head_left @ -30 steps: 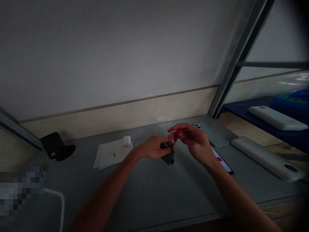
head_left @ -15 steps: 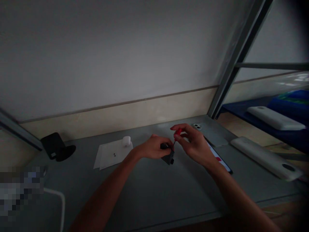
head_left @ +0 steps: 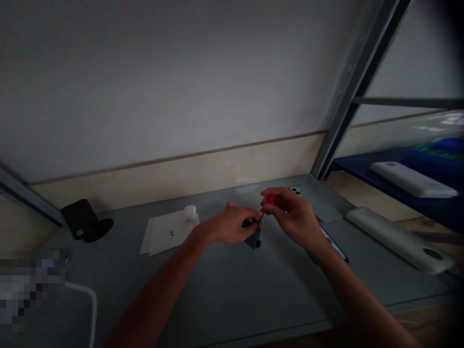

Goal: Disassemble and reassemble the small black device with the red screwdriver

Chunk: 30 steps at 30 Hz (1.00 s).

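Observation:
My left hand (head_left: 232,226) is closed around a small black box-shaped part (head_left: 254,239) held just above the grey table (head_left: 217,285). My right hand (head_left: 293,215) pinches a small screwdriver with a red handle (head_left: 268,200); its thin shaft slants down to the top of the black part. Both hands meet over the middle of the table. To the left lies a white sheet of paper (head_left: 165,233) with two tiny dark specks (head_left: 171,233) that look like screws, and a small white case (head_left: 189,212) on its far corner.
A black stand (head_left: 85,221) sits at the far left by the wall. A phone (head_left: 335,244) lies face up under my right wrist; a pale phone back (head_left: 315,198) lies behind it. White cases (head_left: 398,237) lie right. A white cable (head_left: 90,299) curves at lower left.
My right hand has turned the red-handled screwdriver and shifted slightly; its fingers have regripped the handle. My left hand has rolled the black part a little. The view has barely shifted.

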{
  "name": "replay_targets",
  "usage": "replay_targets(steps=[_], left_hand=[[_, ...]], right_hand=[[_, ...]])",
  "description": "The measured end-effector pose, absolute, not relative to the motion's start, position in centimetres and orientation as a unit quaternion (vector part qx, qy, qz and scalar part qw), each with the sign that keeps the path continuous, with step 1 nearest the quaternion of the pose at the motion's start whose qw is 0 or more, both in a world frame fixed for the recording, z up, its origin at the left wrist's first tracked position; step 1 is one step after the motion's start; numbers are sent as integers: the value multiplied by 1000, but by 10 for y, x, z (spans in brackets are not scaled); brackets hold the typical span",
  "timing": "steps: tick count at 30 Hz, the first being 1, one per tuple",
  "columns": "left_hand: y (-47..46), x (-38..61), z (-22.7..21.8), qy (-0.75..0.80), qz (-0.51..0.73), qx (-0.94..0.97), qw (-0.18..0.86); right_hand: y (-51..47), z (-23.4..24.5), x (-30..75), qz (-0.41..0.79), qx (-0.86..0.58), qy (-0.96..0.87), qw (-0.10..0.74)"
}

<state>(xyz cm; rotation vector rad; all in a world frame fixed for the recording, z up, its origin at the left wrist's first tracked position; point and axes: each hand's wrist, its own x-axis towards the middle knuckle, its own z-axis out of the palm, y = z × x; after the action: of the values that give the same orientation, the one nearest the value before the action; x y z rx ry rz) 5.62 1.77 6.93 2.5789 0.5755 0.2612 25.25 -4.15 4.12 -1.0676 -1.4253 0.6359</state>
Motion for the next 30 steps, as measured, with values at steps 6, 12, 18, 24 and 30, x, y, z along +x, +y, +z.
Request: replay_targets(steps=[6,12,18,24,30], left_hand=[[20,63,61,234,113,943,209],[38,16,84,368,165,908,110],[34,-121,58,547,158,816,102],[15,-174,21,581,214,772,145],[11,-167,20,577,223,769,158]], right_hand=[[-41,41,253,279,-427,-584,631],[-44,45,256,268,-397,-508,716],[-49,43,267,293,-408,-548,668],[-54,33,255,228,-483,-719,445],[-57,21,239,248,-490,-752,365]])
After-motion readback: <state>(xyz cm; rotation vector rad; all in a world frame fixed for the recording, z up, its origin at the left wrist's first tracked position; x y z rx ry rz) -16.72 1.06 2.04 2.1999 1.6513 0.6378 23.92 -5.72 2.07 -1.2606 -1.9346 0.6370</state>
